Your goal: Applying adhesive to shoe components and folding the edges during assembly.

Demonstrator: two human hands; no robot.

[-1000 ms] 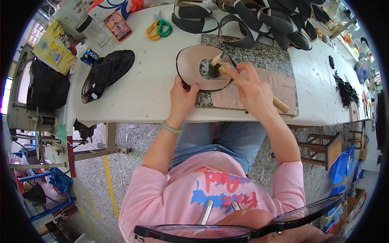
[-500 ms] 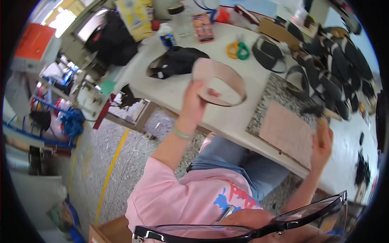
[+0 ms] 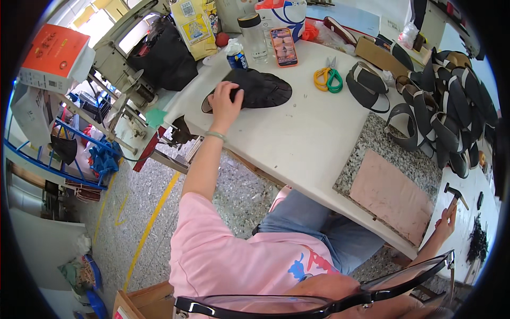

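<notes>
My left hand (image 3: 226,106) rests at the left end of a bundle of black fabric shoe uppers (image 3: 265,90), thumb and fingers bent onto the cloth as if pinching it. How many pieces lie in the bundle I cannot tell. Off to the right, my right hand (image 3: 445,226) is closed round the wooden handle of a small hammer (image 3: 455,192), its dark head pointing away from me. Between the hands, a pinkish flat board (image 3: 393,194) lies on a speckled stone slab (image 3: 372,141) at the table's near edge.
A dark shoe upper (image 3: 366,82) lies beside a heap of stitched uppers (image 3: 446,111) at right. Scissors with yellow and green handles (image 3: 328,80), a phone (image 3: 284,48), a glass bottle (image 3: 255,40) and a blue can (image 3: 236,57) stand or lie farther back. A sewing machine (image 3: 141,90) is left.
The light-lined looped upper has left my left hand, which has moved left onto the black uppers. My right hand has moved right with the hammer, off the board.
</notes>
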